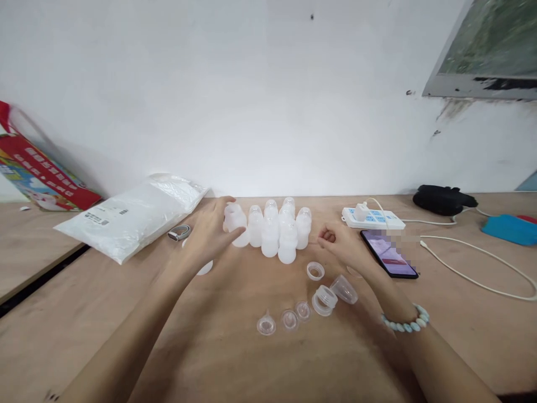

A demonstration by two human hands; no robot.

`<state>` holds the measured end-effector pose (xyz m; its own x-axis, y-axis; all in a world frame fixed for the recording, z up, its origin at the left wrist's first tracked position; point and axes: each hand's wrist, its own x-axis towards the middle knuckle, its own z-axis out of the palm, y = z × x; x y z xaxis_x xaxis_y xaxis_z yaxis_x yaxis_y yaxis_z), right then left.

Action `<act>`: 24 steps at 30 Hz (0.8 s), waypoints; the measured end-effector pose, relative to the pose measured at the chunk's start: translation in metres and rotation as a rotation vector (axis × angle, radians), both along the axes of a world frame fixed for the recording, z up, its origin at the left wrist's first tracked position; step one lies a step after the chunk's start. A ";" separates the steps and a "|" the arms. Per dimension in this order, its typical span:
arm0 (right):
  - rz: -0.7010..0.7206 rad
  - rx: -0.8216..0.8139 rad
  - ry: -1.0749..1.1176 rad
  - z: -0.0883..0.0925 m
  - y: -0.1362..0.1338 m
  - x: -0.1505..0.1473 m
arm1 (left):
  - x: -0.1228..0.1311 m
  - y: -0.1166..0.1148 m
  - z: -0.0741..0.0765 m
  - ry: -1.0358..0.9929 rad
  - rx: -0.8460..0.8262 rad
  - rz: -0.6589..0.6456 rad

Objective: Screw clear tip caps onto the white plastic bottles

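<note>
My left hand [216,226] has its thumb and fingers around a frosted white baby bottle [235,217] at the left end of a group. This bottle shows no clear dome cap, and the palm hides part of it. Beside it several capped baby bottles [271,234] stand upright, close together. To the right of the group, my right hand [340,242] is curled closed with nothing visible in it. Nearer to me lie a clear screw ring [315,271], another ring [324,300], a clear dome cap [344,289] and several clear nipples [266,324].
A white plastic package [134,212] and a metal-banded watch-like item [179,232] lie left. A red printed box [46,173] leans on the wall. On the right are a phone [389,253], a power strip [388,219], a white cable [478,280] and a black pouch [443,200].
</note>
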<state>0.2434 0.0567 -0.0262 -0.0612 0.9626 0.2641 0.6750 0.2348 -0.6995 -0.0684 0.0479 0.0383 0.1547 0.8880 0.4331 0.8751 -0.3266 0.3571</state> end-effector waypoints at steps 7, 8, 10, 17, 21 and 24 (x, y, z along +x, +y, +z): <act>0.284 -0.196 -0.580 0.004 -0.016 -0.007 | 0.003 -0.015 -0.048 0.058 -0.158 -0.115; 0.308 -0.201 -0.591 0.001 -0.016 -0.009 | 0.003 -0.016 -0.054 0.063 -0.181 -0.132; 0.334 -0.203 -0.599 -0.003 -0.016 -0.012 | 0.002 -0.018 -0.064 0.068 -0.201 -0.156; 0.332 -0.229 -0.540 0.018 -0.024 -0.012 | 0.001 -0.035 -0.068 -0.020 0.188 -0.224; 0.358 -0.293 -0.414 0.030 -0.030 -0.012 | 0.009 -0.053 -0.059 0.010 0.311 -0.485; 0.373 -0.309 -0.374 0.031 -0.031 -0.012 | 0.019 -0.062 -0.058 0.044 0.044 -0.720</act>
